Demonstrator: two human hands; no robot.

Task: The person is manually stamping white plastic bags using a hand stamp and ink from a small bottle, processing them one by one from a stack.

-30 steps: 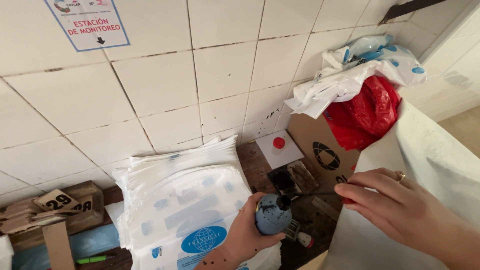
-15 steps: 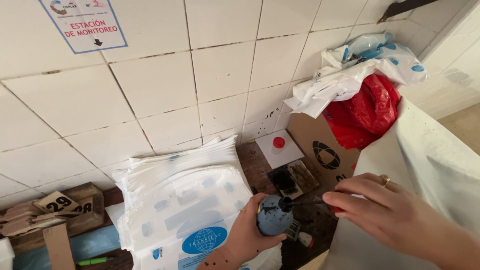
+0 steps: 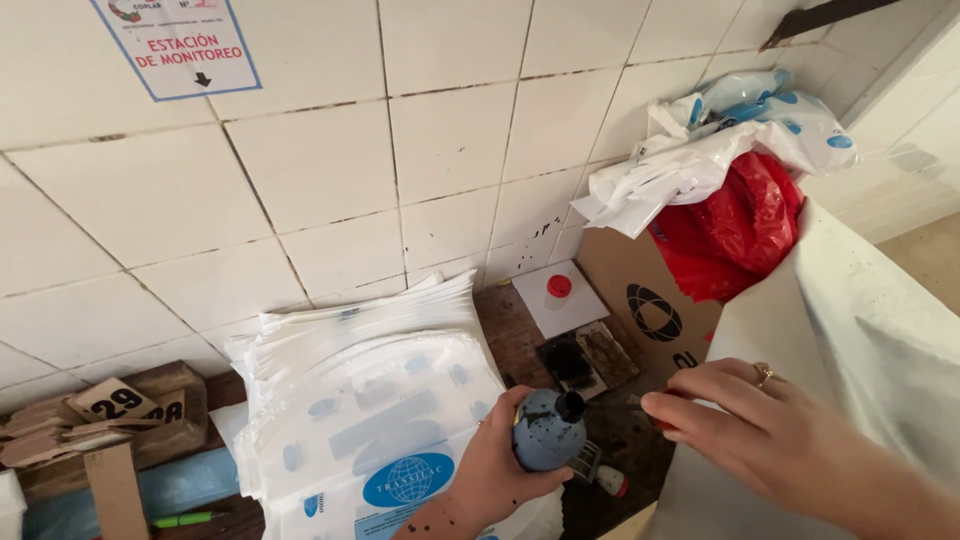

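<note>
Right hand (image 3: 760, 425), pinching the red-handled brush (image 3: 655, 408), has closed in; tip now entering the grey bottle (image 3: 547, 430) gripped by left hand (image 3: 490, 480)

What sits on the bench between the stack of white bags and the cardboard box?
In the head view, two dark stained pads and a white square with a red knob lie between the bag stack and the cardboard box.

both arms are bare, no sleeves in view; the left hand (image 3: 490, 470) and its wrist carry small dark specks, and the right hand (image 3: 760, 430) wears a thin gold-coloured ring on one finger; nails short and unpainted
</note>
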